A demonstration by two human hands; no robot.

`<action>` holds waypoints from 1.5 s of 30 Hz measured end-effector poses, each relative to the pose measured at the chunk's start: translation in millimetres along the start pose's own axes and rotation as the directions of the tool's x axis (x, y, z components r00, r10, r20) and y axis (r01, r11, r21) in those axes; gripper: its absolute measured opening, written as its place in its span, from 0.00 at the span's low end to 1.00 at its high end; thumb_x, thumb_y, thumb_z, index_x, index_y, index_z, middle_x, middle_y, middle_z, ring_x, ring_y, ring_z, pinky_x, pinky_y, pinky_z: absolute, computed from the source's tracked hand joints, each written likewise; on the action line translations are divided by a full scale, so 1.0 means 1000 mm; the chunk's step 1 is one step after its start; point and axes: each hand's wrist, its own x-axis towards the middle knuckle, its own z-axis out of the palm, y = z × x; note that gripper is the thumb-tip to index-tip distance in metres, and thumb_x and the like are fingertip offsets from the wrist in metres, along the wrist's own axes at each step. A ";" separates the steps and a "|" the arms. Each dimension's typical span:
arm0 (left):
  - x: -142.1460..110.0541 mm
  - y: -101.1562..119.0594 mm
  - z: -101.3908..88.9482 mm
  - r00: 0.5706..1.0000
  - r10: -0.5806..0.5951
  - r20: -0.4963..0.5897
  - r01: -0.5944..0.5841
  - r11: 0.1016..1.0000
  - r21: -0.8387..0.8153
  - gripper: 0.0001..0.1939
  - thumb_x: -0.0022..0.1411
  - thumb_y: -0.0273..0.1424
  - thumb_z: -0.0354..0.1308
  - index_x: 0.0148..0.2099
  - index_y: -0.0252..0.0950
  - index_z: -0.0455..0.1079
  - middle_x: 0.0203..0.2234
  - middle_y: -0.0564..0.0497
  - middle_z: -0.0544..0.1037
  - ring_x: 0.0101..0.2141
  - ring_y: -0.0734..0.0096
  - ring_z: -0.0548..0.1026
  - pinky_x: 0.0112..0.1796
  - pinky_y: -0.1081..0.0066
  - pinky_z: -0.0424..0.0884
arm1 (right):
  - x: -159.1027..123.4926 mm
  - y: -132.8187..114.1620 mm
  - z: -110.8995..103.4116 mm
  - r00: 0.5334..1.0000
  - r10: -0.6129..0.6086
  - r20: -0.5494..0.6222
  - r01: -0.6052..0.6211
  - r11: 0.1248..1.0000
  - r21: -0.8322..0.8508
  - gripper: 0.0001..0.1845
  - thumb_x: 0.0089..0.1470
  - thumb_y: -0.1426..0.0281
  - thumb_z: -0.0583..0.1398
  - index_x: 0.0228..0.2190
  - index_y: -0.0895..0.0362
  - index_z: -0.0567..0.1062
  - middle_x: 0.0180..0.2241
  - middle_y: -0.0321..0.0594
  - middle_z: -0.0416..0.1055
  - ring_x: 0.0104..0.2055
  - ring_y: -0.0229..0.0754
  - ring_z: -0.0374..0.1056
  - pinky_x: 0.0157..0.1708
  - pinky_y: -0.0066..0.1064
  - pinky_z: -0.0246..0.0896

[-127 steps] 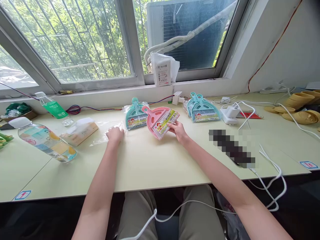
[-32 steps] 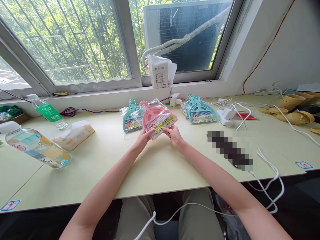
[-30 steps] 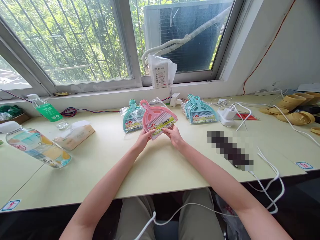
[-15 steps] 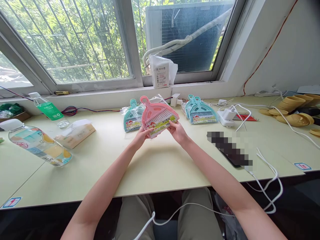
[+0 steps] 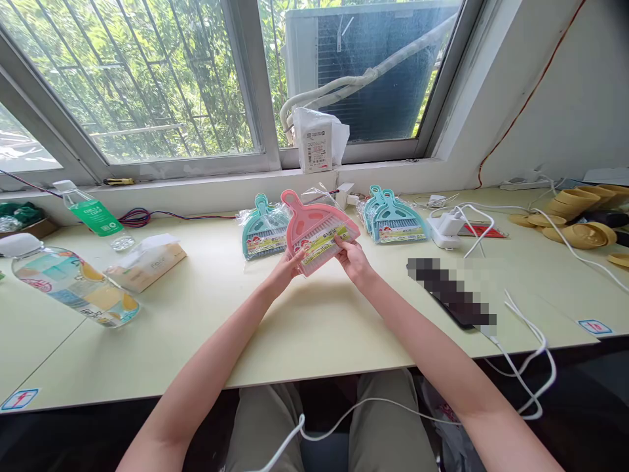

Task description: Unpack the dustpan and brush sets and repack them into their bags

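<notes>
Both my hands hold a pink mini dustpan-and-brush set [image 5: 317, 229] in a clear plastic bag above the pale table [image 5: 295, 328]. My left hand [image 5: 287, 267] pinches its lower left corner. Pinching the lower right edge by the yellow label is my right hand [image 5: 351, 255]. The pink handle points up and away from me. Just behind to the left lies a bagged teal set [image 5: 263, 229]. A small stack of bagged teal sets [image 5: 393, 219] lies to the right.
A lying drink bottle [image 5: 73, 282], a tissue pack [image 5: 145, 262] and a green-labelled bottle [image 5: 93, 213] are at the left. White chargers and cables [image 5: 457, 226], a dark phone [image 5: 452, 295] and tan dishes [image 5: 584, 223] fill the right. A white parcel [image 5: 317, 141] stands on the sill.
Earlier my left hand lay on an empty clear bag at the left. Both hands now hold the pink set, bagged, which has lifted and shifted slightly right over the last second.
</notes>
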 end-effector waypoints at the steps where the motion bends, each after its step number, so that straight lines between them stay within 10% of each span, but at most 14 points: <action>1: 0.000 0.000 0.001 0.999 0.035 -0.028 -0.036 0.999 -0.031 0.33 0.55 0.42 0.63 0.61 0.44 0.59 0.58 0.44 0.67 0.56 0.54 0.67 0.46 0.63 0.70 | -0.001 0.000 0.001 1.000 0.005 0.015 -0.005 1.000 -0.006 0.10 0.43 0.73 0.67 0.32 0.56 0.76 0.35 0.37 0.78 0.42 0.43 0.74 0.44 0.34 0.72; 17: 0.007 -0.002 -0.014 0.986 0.024 -0.163 -0.011 0.997 0.079 0.34 0.48 0.38 0.67 0.57 0.37 0.64 0.51 0.42 0.74 0.49 0.52 0.73 0.40 0.64 0.73 | -0.001 0.000 0.001 0.967 0.139 0.213 -0.113 0.985 -0.127 0.15 0.39 0.77 0.68 0.33 0.58 0.75 0.36 0.39 0.78 0.41 0.44 0.74 0.44 0.36 0.72; 26: 0.004 -0.014 0.000 0.950 -0.196 0.244 0.202 0.979 0.001 0.30 0.59 0.46 0.57 0.61 0.41 0.60 0.52 0.38 0.73 0.50 0.50 0.73 0.47 0.56 0.68 | -0.001 -0.001 0.001 1.000 -0.028 -0.005 0.028 1.000 0.012 0.13 0.41 0.78 0.65 0.32 0.55 0.74 0.35 0.36 0.78 0.44 0.43 0.73 0.48 0.36 0.70; 35: 0.011 -0.012 -0.014 0.994 -0.015 -0.109 0.003 0.994 -0.110 0.29 0.54 0.32 0.63 0.58 0.37 0.62 0.54 0.42 0.71 0.49 0.55 0.74 0.43 0.62 0.74 | -0.007 0.011 0.007 0.997 0.025 0.070 -0.023 0.999 -0.042 0.13 0.42 0.78 0.65 0.33 0.56 0.74 0.37 0.36 0.77 0.42 0.41 0.73 0.46 0.34 0.70; 40: 0.015 -0.013 -0.024 0.979 -0.042 -0.199 0.009 0.987 -0.162 0.27 0.50 0.25 0.61 0.53 0.29 0.64 0.43 0.40 0.77 0.39 0.52 0.79 0.39 0.58 0.77 | -0.001 0.001 0.001 0.938 0.086 0.337 -0.004 0.971 -0.238 0.16 0.45 0.66 0.67 0.38 0.57 0.76 0.39 0.39 0.77 0.41 0.41 0.72 0.43 0.32 0.68; 45: 0.021 -0.011 -0.041 0.937 -0.062 -0.344 -0.024 0.971 -0.239 0.27 0.48 0.21 0.58 0.53 0.28 0.64 0.40 0.42 0.78 0.41 0.54 0.78 0.44 0.54 0.76 | -0.001 0.000 -0.008 0.882 0.144 0.448 0.285 0.594 -0.752 0.23 0.50 0.63 0.63 0.48 0.56 0.73 0.19 0.31 0.70 0.24 0.36 0.65 0.31 0.27 0.61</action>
